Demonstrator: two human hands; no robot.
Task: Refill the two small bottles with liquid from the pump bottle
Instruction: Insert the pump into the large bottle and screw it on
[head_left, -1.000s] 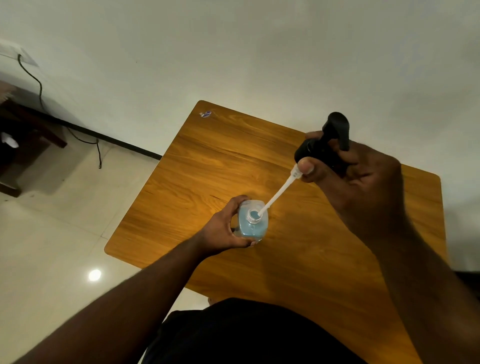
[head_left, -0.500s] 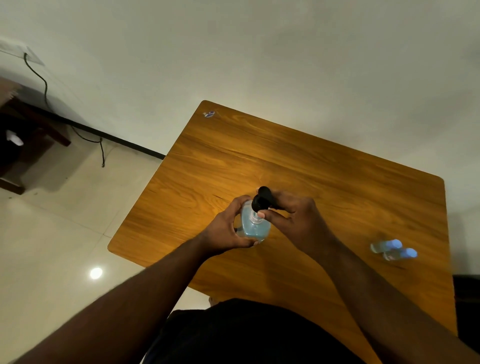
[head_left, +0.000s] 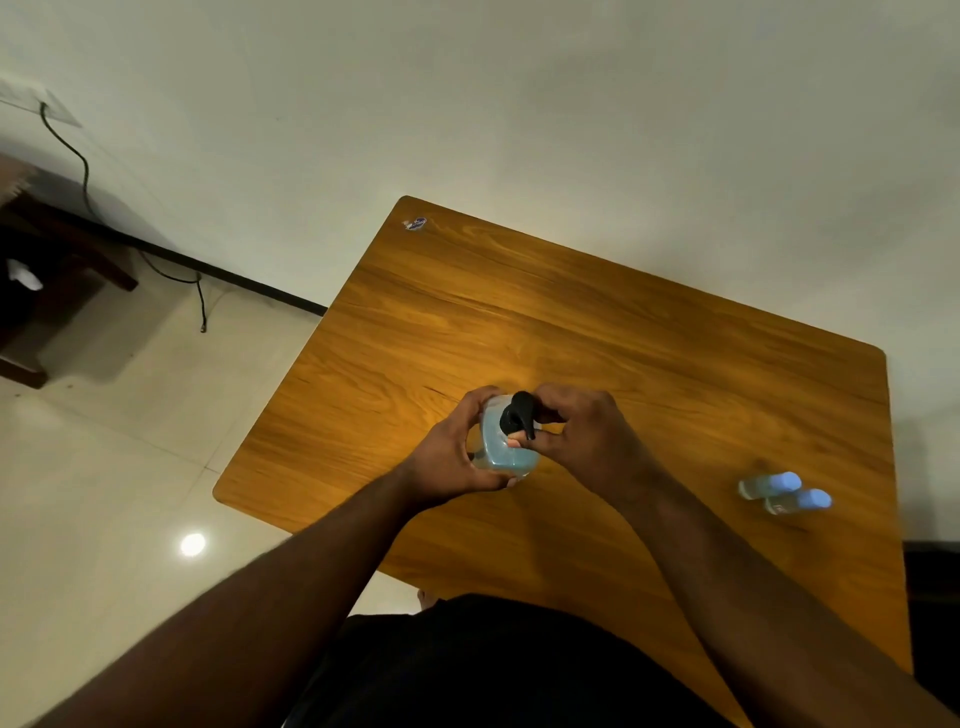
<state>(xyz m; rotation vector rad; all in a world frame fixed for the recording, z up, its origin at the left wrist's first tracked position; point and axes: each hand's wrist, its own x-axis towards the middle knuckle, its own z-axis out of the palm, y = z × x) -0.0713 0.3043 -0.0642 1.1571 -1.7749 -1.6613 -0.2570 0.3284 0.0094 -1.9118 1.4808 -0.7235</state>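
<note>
Standing near the middle of the frame on the wooden table (head_left: 649, 332), the pump bottle (head_left: 501, 447) shows blue liquid through its clear body. The left hand (head_left: 457, 452) wraps around that body from the left, fingers curled against it. The right hand (head_left: 582, 436) closes its fingertips on the black pump head (head_left: 517, 415) sitting on the bottle's neck — thumb below, fingers above. At the right of the frame, well apart from both hands, the two small bottles (head_left: 784, 493) lie side by side on the table, touching — their pale caps pointing right.
</note>
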